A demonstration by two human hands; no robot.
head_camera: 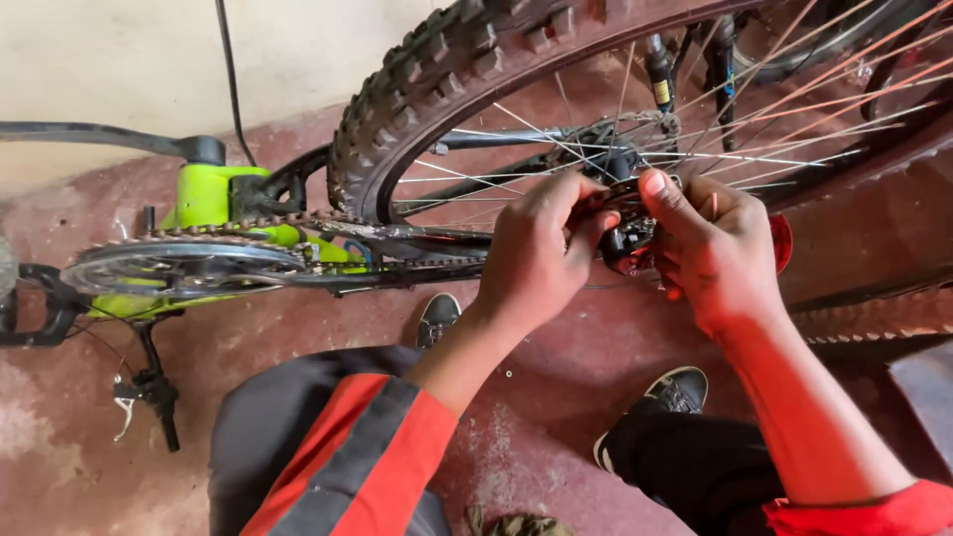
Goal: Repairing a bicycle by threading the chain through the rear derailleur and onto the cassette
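Both hands pinch the derailleur [627, 238] at the wheel [516, 89] hub — left hand [531, 253], right hand [720, 248] closed on it. Likely stiff, greasy, sprung; hold its body, clear of the chain [298, 223].

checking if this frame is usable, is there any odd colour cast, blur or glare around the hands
Head view: a strong red cast falls on the right hand and forearm, while the left hand looks more natural; both hands are reasonably sharp; the small black part between them is dark and hard to read; the tyre and chainring are evenly lit, without harsh glare.
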